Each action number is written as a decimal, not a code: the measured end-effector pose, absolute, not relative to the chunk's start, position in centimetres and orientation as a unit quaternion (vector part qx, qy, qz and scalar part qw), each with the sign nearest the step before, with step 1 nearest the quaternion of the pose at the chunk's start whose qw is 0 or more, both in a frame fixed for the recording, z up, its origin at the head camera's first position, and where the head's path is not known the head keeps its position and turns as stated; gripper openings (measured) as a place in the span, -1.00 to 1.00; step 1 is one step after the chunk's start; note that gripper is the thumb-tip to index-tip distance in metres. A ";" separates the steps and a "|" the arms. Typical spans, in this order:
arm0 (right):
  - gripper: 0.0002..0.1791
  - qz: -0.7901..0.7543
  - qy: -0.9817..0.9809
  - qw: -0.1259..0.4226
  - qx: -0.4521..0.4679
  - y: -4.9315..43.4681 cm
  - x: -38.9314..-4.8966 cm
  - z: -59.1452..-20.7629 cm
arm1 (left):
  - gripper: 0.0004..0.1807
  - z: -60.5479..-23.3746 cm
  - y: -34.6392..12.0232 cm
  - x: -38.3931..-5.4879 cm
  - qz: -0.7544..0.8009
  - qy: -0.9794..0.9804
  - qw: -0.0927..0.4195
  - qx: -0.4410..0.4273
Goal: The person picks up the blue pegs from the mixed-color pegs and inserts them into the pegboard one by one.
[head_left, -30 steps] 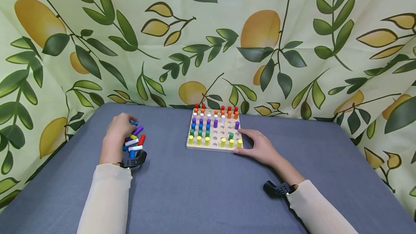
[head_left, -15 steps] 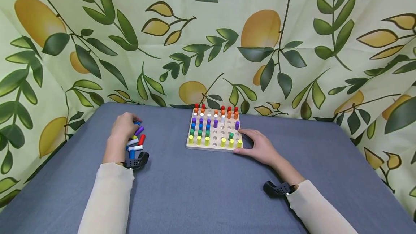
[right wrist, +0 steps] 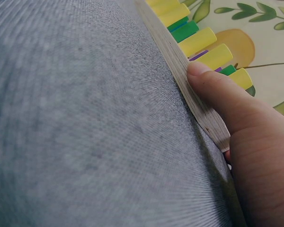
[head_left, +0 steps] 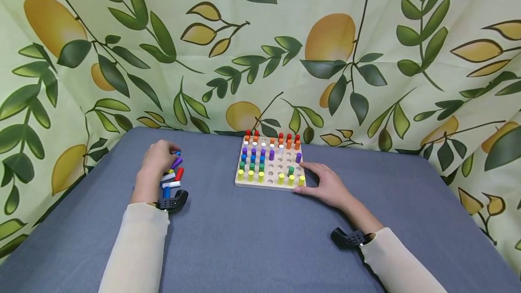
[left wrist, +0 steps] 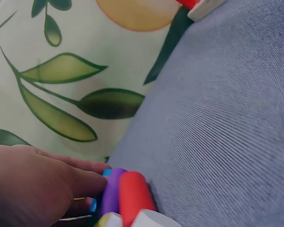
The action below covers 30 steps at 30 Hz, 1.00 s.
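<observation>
My left hand [head_left: 159, 156] reaches over a small heap of coloured pegs on the left. Its thumb and forefinger pinch a blue peg [left wrist: 106, 173], partly hidden by the thumb. Beside the fingertips lie a purple peg [head_left: 177, 163] and a red peg [head_left: 179, 174]. White pegs [head_left: 172, 184] and another blue peg [head_left: 166, 192] are nearer the wrist. My right hand [head_left: 325, 184] holds the near right corner of a wooden pegboard [head_left: 281, 186], thumb [right wrist: 210, 82] against its front edge. Rows of red, orange, white, purple, blue, green and yellow pegs stand in it, with several bare holes.
A grey-blue cloth covers the table [head_left: 244, 238]. Behind the board hangs a curtain [head_left: 260, 21] printed with leaves and fruit, close to the table's far edge. Black cameras are strapped on both wrists.
My left hand has shifted slightly right and away, and the blue peg at its fingertips has moved with it. The right hand and the pegboard have stayed put; the head view has shifted a little.
</observation>
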State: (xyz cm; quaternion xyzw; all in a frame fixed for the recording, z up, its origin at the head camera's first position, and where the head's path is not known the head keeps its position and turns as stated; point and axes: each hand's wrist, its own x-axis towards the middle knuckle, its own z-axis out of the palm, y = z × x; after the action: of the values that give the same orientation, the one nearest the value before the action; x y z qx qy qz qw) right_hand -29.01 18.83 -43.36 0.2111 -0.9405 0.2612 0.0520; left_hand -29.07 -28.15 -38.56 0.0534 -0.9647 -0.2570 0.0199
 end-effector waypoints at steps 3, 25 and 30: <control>-0.07 0.261 -0.941 0.052 0.211 18.9 -29.0 -43.4 | -0.62 -38.3 -28.2 -29.3 -0.266 -0.963 0.016 0.042; -0.08 0.259 -0.940 0.059 0.215 19.0 -29.1 -43.6 | -0.69 -35.6 -24.3 -29.7 -0.331 -0.939 0.076 -0.049; -0.08 0.261 -0.939 0.058 0.214 19.0 -29.0 -43.7 | -0.70 -35.1 -22.4 -29.8 -0.358 -0.929 0.079 -0.059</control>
State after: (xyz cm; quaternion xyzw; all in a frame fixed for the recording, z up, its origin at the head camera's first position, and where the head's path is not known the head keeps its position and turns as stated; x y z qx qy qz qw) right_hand -28.98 19.00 -43.65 0.2142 -0.9394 0.2613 0.0580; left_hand -29.84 -22.36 -35.05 -0.0590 -0.9286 -0.3578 0.0786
